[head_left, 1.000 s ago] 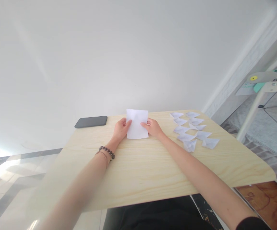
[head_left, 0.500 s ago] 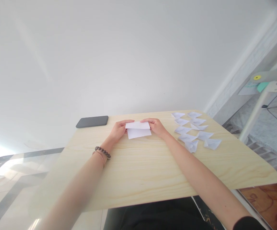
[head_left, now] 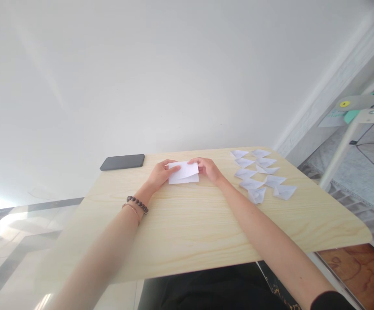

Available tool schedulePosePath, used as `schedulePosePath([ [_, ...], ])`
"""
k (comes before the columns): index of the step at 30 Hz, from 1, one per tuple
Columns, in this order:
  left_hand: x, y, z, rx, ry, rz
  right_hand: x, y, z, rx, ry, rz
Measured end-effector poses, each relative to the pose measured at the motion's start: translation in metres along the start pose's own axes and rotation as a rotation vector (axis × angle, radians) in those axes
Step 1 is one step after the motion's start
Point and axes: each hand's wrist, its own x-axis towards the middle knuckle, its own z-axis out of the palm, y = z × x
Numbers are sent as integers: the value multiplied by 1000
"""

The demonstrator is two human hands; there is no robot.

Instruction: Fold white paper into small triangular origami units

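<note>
Head view: shows white paper (head_left: 183,172) between the two hands, doubled over, with the lower layer peeking out past the upper flap's near edge. Gripped at its left side by the left hand (head_left: 161,174), thumb laid flat on top, fingers closed in behind. Pinched near its far right corner by the right hand (head_left: 209,168), index finger along the top edge, other fingers curled at the side. Hard to tell whether touching the table (head_left: 180,228) beneath. Beyond the right hand, to its right, ten folded paper pieces (head_left: 285,192) in two columns. Left of the left hand, well apart, a dark flat slab (head_left: 122,162). Just behind it, on the wrist, a beaded bracelet (head_left: 137,204).
</note>
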Motion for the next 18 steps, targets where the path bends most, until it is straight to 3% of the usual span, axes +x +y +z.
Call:
schedulePosePath([
  [2, -2, 0, 1, 8, 9, 36, 1, 0, 1, -19, 45, 5],
  [5, -4, 2, 3, 38, 10, 71, 2, 4, 5, -280, 200, -42],
  [8, -5, 3, 5, 72, 18, 76, 2, 7, 7, -466, 204, -74],
  [18, -2, 0, 6, 33, 48, 27, -2, 5, 9, -441, 162, -91],
])
